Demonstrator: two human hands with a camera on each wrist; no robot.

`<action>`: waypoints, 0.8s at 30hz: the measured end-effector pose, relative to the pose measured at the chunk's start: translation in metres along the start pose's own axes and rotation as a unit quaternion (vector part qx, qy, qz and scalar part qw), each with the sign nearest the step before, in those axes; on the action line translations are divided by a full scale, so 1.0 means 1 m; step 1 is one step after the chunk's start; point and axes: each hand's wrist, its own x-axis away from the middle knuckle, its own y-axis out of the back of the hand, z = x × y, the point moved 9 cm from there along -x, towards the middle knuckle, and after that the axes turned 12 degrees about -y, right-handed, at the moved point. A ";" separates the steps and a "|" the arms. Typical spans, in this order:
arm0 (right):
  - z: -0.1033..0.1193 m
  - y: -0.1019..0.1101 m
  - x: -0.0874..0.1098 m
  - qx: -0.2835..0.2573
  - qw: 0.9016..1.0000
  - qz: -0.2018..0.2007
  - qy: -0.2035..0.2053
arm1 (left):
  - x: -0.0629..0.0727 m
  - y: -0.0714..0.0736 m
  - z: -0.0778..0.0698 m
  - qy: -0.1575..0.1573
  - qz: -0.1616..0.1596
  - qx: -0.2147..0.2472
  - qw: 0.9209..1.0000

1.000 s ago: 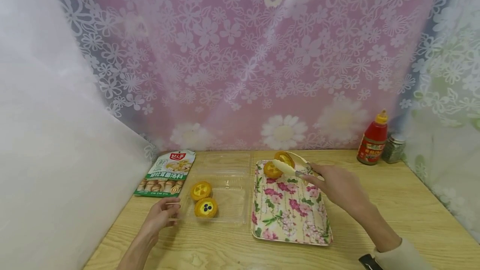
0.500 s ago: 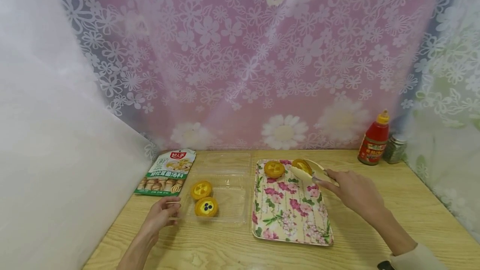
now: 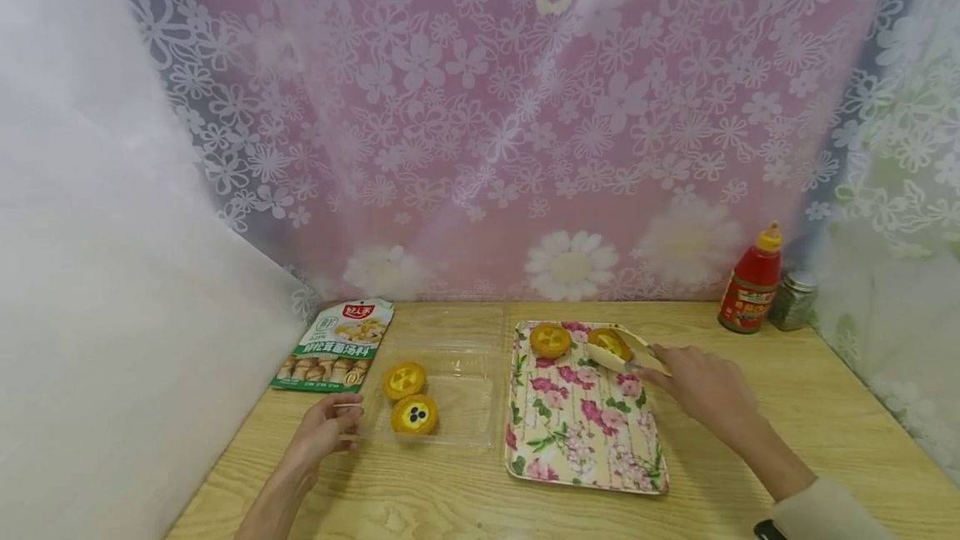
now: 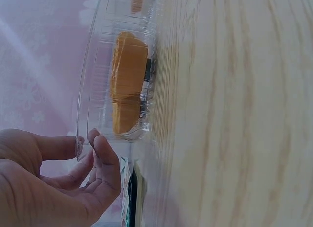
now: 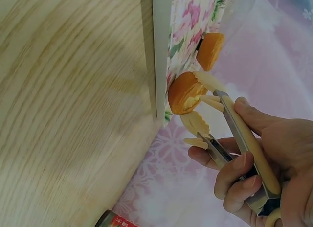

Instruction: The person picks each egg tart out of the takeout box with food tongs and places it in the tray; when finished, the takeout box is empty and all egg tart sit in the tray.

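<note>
My right hand grips a pair of tongs with cream-coloured scalloped tips. Between those tips is an egg tart, tilted at the back right of the floral tray. A second egg tart sits at the tray's back left corner. My left hand pinches the left rim of a clear plastic box between thumb and fingers. Inside the box, a tart with a yellow top touches one topped with dark berries.
A green and white food pouch lies left of the box, whose clear lid is folded back. At the back right stand a red sauce bottle and a glass jar. A floral curtain hangs behind the wooden table.
My right hand has moved right with the tongs and the tart, from beside the other tart to the tray's back right. The left hand stays at the box rim.
</note>
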 end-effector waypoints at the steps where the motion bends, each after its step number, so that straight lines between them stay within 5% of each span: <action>1: 0.001 0.000 -0.001 0.003 1.000 -0.002 0.001 | 0.000 0.000 0.000 0.000 0.000 0.000 1.000; 24: 0.010 -0.006 -0.006 0.021 1.000 -0.020 -0.001 | 0.001 0.000 -0.002 -0.005 -0.003 -0.001 1.000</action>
